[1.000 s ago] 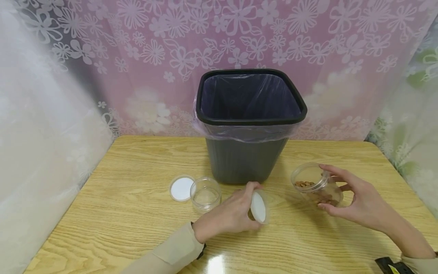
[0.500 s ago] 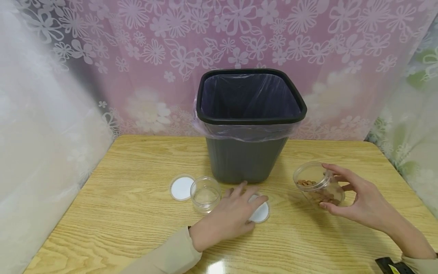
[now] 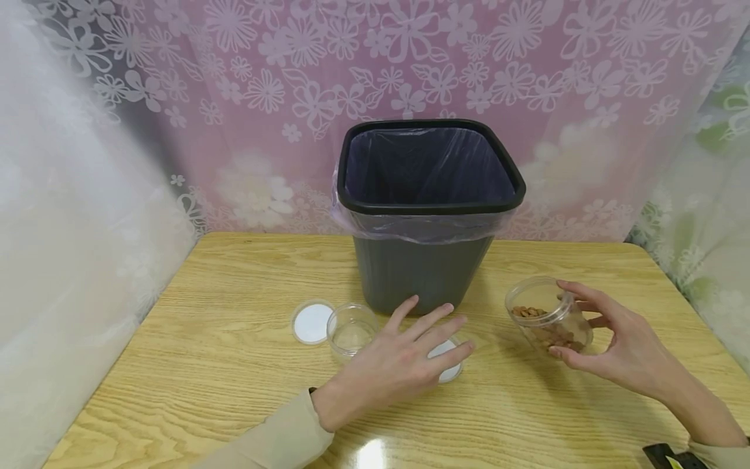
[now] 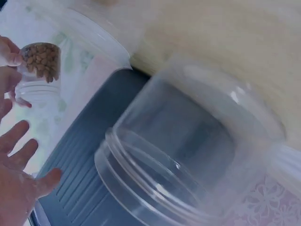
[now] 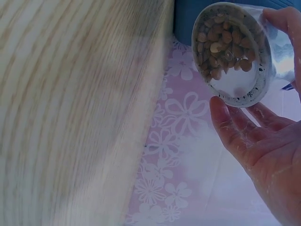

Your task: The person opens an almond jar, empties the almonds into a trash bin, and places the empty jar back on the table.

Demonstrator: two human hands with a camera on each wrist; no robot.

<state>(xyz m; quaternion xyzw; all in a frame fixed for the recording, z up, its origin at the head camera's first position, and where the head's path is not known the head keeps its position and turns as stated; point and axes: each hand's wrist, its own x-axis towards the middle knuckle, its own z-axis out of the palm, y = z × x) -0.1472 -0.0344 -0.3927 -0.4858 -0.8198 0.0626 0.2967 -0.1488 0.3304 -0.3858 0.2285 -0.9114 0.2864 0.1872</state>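
Observation:
My right hand [image 3: 621, 345] grips a clear plastic jar [image 3: 541, 335], tilted with its open mouth facing up and to the left, above the table on the right. Brown nut-like kernels [image 5: 223, 44], perhaps almonds, lie inside it. My left hand [image 3: 401, 358] is spread palm down over a round lid with a white disc [image 3: 448, 361], holding nothing; its fingers partly hide that lid. Beside this hand stands a second clear jar [image 3: 346, 326], uncapped, with no contents visible; it looms large in the left wrist view. Left of that jar lies another white-centred lid [image 3: 312, 324].
A dark grey bin [image 3: 422, 273] with a black rim and a pale purple liner stands at the back middle of the wooden table [image 3: 246, 371]. Floral curtains [image 3: 281, 98] enclose the back and both sides.
The left hand has put the lid it gripped down flat on the table and let go, spreading its fingers. The right hand with its jar has shifted slightly to the right.

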